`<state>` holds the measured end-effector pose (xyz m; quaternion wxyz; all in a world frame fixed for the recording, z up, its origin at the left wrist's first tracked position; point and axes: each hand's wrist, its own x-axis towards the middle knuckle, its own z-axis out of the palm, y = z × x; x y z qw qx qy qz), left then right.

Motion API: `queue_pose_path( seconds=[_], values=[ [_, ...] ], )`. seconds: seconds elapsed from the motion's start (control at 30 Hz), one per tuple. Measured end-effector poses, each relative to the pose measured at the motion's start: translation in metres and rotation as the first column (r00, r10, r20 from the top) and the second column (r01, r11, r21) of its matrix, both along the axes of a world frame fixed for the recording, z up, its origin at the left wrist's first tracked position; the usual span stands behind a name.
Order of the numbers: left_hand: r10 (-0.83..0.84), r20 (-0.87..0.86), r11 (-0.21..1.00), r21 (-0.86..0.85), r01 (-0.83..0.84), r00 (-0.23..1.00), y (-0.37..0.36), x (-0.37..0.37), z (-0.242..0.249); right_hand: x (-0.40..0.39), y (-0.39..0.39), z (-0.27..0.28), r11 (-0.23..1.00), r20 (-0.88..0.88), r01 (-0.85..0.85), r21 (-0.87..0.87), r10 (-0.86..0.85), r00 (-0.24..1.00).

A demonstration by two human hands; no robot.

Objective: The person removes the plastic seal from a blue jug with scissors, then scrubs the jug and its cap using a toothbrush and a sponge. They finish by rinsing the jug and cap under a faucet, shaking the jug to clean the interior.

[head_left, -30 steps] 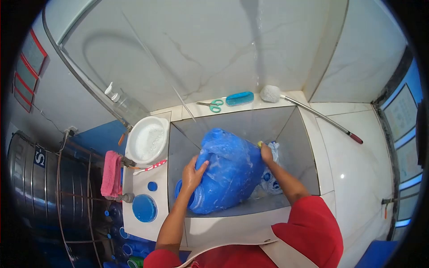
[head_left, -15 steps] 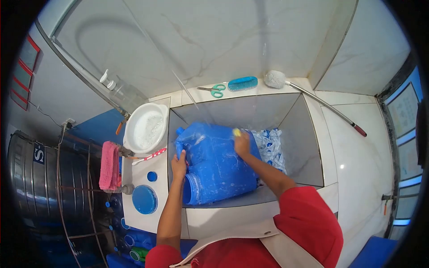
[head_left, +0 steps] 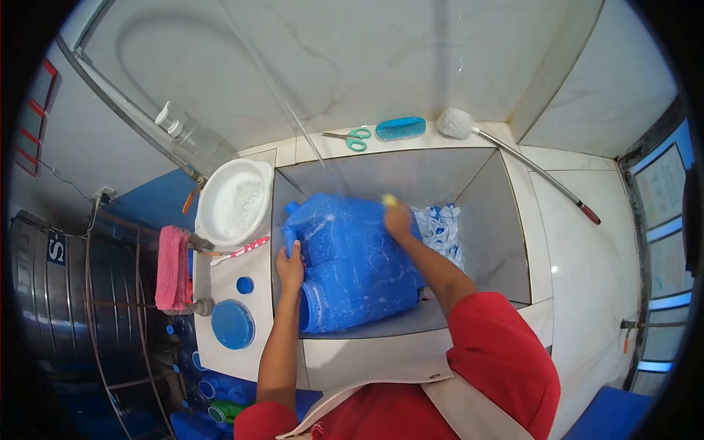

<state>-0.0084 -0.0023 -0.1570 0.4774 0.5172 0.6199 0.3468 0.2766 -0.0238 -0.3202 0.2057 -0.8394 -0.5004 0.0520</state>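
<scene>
A big blue plastic jug (head_left: pixel 359 257) lies on its side in the tiled sink (head_left: pixel 495 227), with white suds streaked over it. Its wide uncapped mouth faces left and toward me. My left hand (head_left: pixel 291 268) is closed around the jug's handle at the left end. At the jug's far right side, my right hand (head_left: pixel 397 221) is closed on a small yellow sponge (head_left: pixel 389 199), mostly hidden by the fingers. White-and-blue crumpled plastic pieces (head_left: pixel 440 231) lie in the sink beyond the jug.
Left ledge: white basin (head_left: pixel 265 198) of suds, pink-handled brush (head_left: pixel 246 251), small blue cap (head_left: pixel 245 285), large blue lid (head_left: pixel 233 324). Back ledge: scissors (head_left: pixel 357 139), blue brush (head_left: pixel 400 128), long-handled round brush (head_left: pixel 535 169). A pump bottle (head_left: pixel 198 147) stands back left; a pink cloth (head_left: pixel 171 268) hangs on a pipe.
My right hand and the sponge have shifted slightly up along the jug's far side. My left hand keeps its hold on the handle. The whole view has shifted slightly.
</scene>
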Motion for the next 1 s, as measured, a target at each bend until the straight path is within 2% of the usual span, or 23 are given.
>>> queue_pose_path(
  seconds=[0.03, 0.07, 0.13, 0.2, 0.27, 0.3, 0.33, 0.37, 0.43, 0.47, 0.5, 0.53, 0.57, 0.6, 0.63, 0.67, 0.7, 0.73, 0.77, 0.8, 0.83, 0.9, 1.0],
  values=[
    [0.026, 0.009, 1.000, -0.018, -0.026, 1.000, 0.001, 0.002, 0.003, 0.016, -0.039, -0.012, 0.991, 0.029, 0.071, -0.110, -0.068, 0.997],
    [0.049, 0.015, 0.998, -0.039, -0.048, 0.999, 0.001, 0.004, 0.005, 0.026, -0.068, -0.028, 0.948, -0.050, 0.098, -0.303, -0.119, 0.992],
    [0.066, 0.077, 0.996, -0.066, -0.061, 0.995, 0.008, 0.008, 0.002, 0.016, -0.128, -0.012, 0.905, -0.072, -0.077, -0.419, 0.051, 0.996],
    [0.085, 0.138, 0.993, -0.094, -0.073, 0.987, 0.012, 0.022, 0.007, -0.006, -0.140, 0.000, 0.942, -0.238, -0.034, -0.335, -0.050, 0.970],
    [0.184, 0.312, 0.970, -0.212, -0.121, 0.932, 0.011, 0.042, 0.031, -0.053, -0.134, 0.128, 0.989, -0.371, -0.079, 0.125, 0.121, 0.921],
    [0.188, 0.314, 0.969, -0.212, -0.124, 0.931, 0.010, 0.052, 0.043, -0.060, -0.126, 0.170, 0.950, -0.345, -0.236, 0.204, 0.296, 0.891],
    [0.252, 0.417, 0.949, -0.282, -0.139, 0.873, 0.008, 0.066, 0.057, -0.061, -0.116, 0.205, 0.878, -0.302, -0.386, 0.281, 0.463, 0.833],
    [0.316, 0.512, 0.926, -0.349, -0.142, 0.799, 0.005, 0.076, 0.066, -0.061, -0.110, 0.244, 0.874, -0.292, -0.392, 0.289, 0.470, 0.833],
    [0.240, 0.574, 0.945, -0.324, -0.053, 0.783, 0.002, 0.089, 0.067, -0.055, -0.096, 0.303, 0.814, -0.272, -0.456, 0.359, 0.559, 0.784],
    [0.172, 0.624, 0.951, -0.307, 0.036, 0.762, 0.004, 0.091, 0.064, -0.041, -0.082, 0.302, 0.850, -0.315, -0.451, 0.273, 0.522, 0.793],
    [0.172, 0.634, 0.955, -0.295, 0.030, 0.754, 0.012, 0.088, 0.049, -0.022, -0.069, 0.295, 0.875, -0.352, -0.448, 0.182, 0.484, 0.801],
    [-0.219, 0.237, 0.971, 0.145, 0.188, 0.947, 0.023, 0.084, 0.028, -0.004, -0.059, 0.294, 0.874, -0.326, -0.458, 0.161, 0.486, 0.811],
    [-0.364, -0.332, 0.766, 0.425, 0.482, 0.870, 0.027, 0.077, 0.018, 0.014, -0.049, 0.295, 0.871, -0.302, -0.470, 0.140, 0.490, 0.818],
    [-0.161, -0.643, 0.722, 0.440, 0.534, 0.748, -0.012, 0.074, 0.080, 0.035, -0.037, 0.294, 0.856, -0.244, -0.511, 0.074, 0.513, 0.823],
    [-0.142, -0.643, 0.732, 0.444, 0.517, 0.753, -0.019, 0.070, 0.101, 0.048, -0.025, 0.295, 0.837, -0.190, -0.547, 0.004, 0.538, 0.821],
    [-0.134, -0.748, 0.647, 0.431, 0.629, 0.650, -0.020, 0.067, 0.114, 0.049, -0.015, 0.305, 0.824, -0.189, -0.566, 0.003, 0.557, 0.809],
    [-0.110, -0.837, 0.556, 0.395, 0.731, 0.536, -0.017, 0.064, 0.122, 0.048, -0.007, 0.321, 0.825, -0.135, -0.551, -0.129, 0.536, 0.834],
    [-0.096, -0.834, 0.569, 0.401, 0.718, 0.543, -0.008, 0.062, 0.115, 0.046, 0.000, 0.329, 0.817, -0.072, -0.518, -0.254, 0.518, 0.852],
    [-0.297, -0.781, 0.561, 0.322, 0.763, 0.549, 0.004, 0.060, 0.102, 0.037, 0.005, 0.332, 0.808, -0.064, -0.532, -0.252, 0.534, 0.843],
    [-0.483, -0.694, 0.531, 0.252, 0.809, 0.533, 0.013, 0.057, 0.096, 0.026, 0.009, 0.330, 0.831, 0.106, -0.519, -0.202, 0.545, 0.831],
    [-0.467, -0.697, 0.542, 0.261, 0.799, 0.545, 0.013, 0.052, 0.099, 0.010, 0.013, 0.337, 0.846, 0.272, -0.513, -0.145, 0.532, 0.802],
    [-0.498, -0.661, 0.635, 0.164, 0.755, 0.562, 0.002, 0.042, 0.098, -0.025, 0.020, 0.349, 0.781, 0.167, -0.623, -0.038, 0.620, 0.767],
    [-0.487, -0.593, 0.691, 0.188, 0.698, 0.642, -0.002, 0.036, 0.085, -0.093, 0.043, 0.349, 0.684, -0.118, -0.720, 0.114, 0.729, 0.674]
  ],
)
